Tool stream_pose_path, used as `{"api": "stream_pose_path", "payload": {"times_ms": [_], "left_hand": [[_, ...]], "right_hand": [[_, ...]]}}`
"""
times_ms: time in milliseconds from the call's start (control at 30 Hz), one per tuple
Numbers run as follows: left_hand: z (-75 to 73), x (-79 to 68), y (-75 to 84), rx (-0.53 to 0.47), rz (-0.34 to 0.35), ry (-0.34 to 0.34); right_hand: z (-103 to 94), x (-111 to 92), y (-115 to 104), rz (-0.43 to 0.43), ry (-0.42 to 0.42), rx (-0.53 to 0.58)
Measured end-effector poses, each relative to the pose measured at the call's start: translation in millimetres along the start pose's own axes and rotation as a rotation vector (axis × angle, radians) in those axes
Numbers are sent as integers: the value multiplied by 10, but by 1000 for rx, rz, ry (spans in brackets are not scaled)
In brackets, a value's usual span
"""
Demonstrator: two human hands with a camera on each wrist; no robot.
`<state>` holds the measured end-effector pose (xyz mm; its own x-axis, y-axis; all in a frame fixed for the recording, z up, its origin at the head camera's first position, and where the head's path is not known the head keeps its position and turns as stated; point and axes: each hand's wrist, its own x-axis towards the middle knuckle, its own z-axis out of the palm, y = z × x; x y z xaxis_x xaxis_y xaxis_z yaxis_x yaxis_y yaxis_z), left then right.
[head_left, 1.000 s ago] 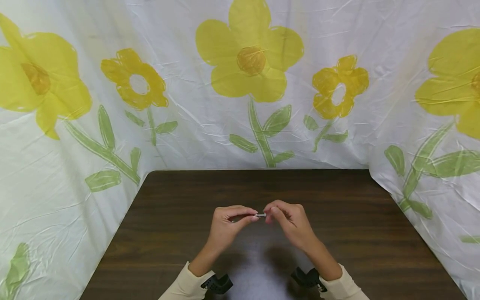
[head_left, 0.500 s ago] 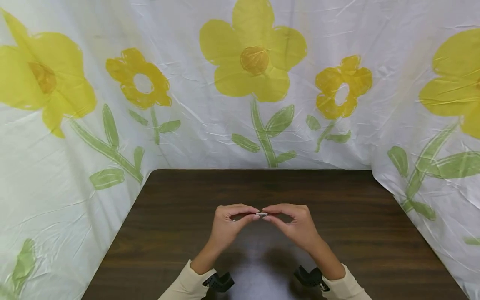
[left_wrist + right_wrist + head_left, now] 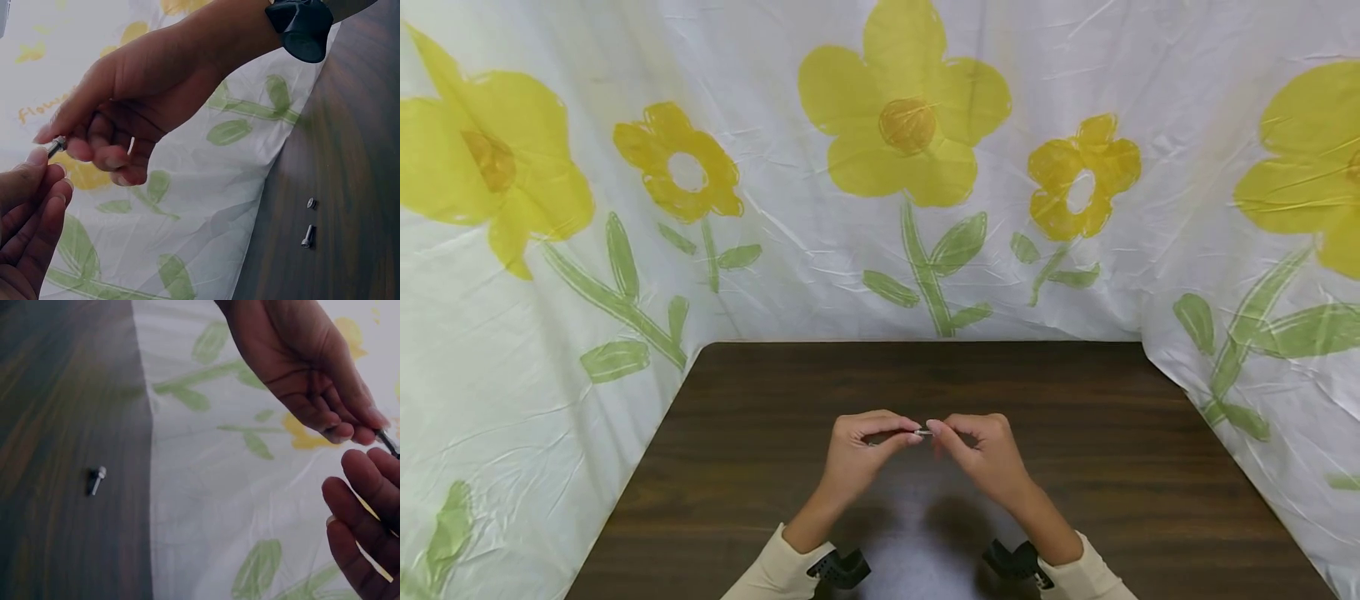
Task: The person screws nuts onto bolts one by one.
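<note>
Above the table, my left hand (image 3: 859, 454) pinches a small metal bolt (image 3: 52, 149) between thumb and fingertips. The bolt lies level, pointing at my right hand (image 3: 988, 454). In the left wrist view, a wider collar that looks like a nut (image 3: 60, 142) sits at its far end, between my right thumb and forefinger. The fingertips hide part of both pieces. On the table lie another bolt (image 3: 307, 236) and a loose nut (image 3: 312, 203); the right wrist view shows a loose bolt (image 3: 97, 479) too.
The dark wood-grain table (image 3: 760, 383) runs under both hands. A white cloth (image 3: 790, 267) with yellow flowers hangs around its back and sides. Black wrist cameras (image 3: 838, 568) sit at the cream sleeves (image 3: 778, 562).
My right fingers were apart from the bolt's end, then closed on it. Now the right thumb has slid upward and the forefinger downward across that end. My left hand has kept its pinch.
</note>
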<state>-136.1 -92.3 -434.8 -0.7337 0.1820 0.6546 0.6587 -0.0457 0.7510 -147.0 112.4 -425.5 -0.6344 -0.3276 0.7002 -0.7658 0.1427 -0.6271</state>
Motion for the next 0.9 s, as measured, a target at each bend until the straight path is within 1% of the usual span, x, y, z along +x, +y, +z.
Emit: {"api": "stream_pose_path", "payload": {"times_ms": [133,233,333,433,533,633,900], "left_hand": [[15,8,43,14,-6,9],[21,26,109,25,-9,19],[13,34,122,29,-10,24],[-6,23,64,24,-10,24],[-22,13,5,19,-2,22],[-28,12,-13,17,-2,23],[-24,8,19,10,-13,21]], "right_hand": [[0,19,-76,51,35,-35],[-22,40,-96,59,52,-1],[-49,49,-59,4,43,33],[-66,39,0,-74,15,48],[-68,29,47,-133,-2,59],[-60,22,74,-153,-2,72],[-46,22,74,-191,2,86]]}}
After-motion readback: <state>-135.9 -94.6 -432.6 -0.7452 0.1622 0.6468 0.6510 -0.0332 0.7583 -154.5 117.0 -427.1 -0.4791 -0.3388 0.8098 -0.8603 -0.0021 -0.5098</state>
